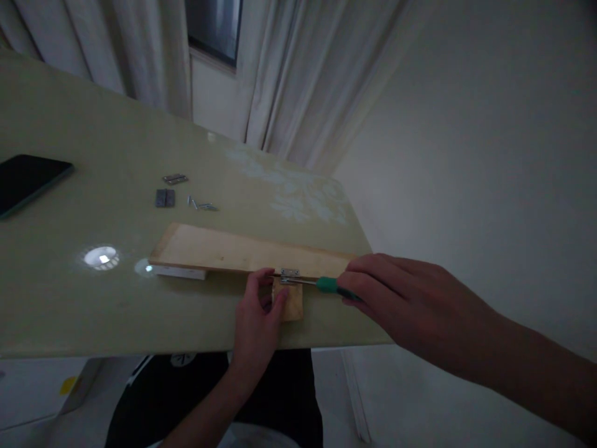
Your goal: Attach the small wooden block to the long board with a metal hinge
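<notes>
A long wooden board [233, 251] lies on the pale green table [93, 298]. A small wooden block [293, 302] sits against its near edge, with a small metal hinge [290, 274] across the joint. My left hand [255, 317] pinches the small block, thumb and fingers closed on it. My right hand [405, 298] grips a green-handled screwdriver [321, 284], whose metal shaft points left with its tip at the hinge.
Two spare hinges [165, 198] [175, 179] and a few screws [201, 205] lie farther back on the table. A dark phone [25, 180] rests at the left edge. Curtains [298, 81] and a window are behind. The table's near edge is close below my hands.
</notes>
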{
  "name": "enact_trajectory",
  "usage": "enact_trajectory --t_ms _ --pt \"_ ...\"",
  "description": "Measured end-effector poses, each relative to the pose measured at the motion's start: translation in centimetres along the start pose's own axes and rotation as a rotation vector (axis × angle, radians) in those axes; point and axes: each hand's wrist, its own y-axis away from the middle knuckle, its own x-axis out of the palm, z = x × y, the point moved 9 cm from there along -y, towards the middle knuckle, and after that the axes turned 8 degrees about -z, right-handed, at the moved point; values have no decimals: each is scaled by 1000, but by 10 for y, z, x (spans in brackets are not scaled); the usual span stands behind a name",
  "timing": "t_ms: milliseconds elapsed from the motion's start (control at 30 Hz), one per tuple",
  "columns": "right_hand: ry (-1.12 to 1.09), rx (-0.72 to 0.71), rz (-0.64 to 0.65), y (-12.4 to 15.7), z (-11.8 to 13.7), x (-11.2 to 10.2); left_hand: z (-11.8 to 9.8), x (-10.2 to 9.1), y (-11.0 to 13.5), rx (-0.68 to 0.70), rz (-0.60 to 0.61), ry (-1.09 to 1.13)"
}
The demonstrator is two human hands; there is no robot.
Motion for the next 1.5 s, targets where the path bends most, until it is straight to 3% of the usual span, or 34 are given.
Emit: enact_trajectory --t_ms 200,367,567,667,767,933,1100,1233,1300,1400,1500 --pt "141 28 -53 -2 -7 -3 -2 2 1 33 12 -26" --pt "32 58 94 -3 -8 8 -5 1 2 65 -7 -74" --pt "178 55 13 -8 -6 1 -2 2 2 81 1 -86" --pt "162 101 75 -6 -11 5 0 2 1 74 -2 -81" --pt "82 41 132 -4 -6 11 0 2 1 76 3 -63" --pt "207 45 38 -4 -6 7 -2 3 0 94 1 -82" --pt "85 38 138 -5 -4 13 -5 2 -1 111 3 -89" --pt "149 -49 95 -9 1 9 -3 2 -1 139 1 -136" --pt "191 -11 60 -11 -2 7 -2 1 0 145 -5 -144" --pt "128 58 111 -9 -5 10 -1 2 0 144 0 -122" --pt "52 7 162 -7 1 10 -4 3 1 148 -1 -121"
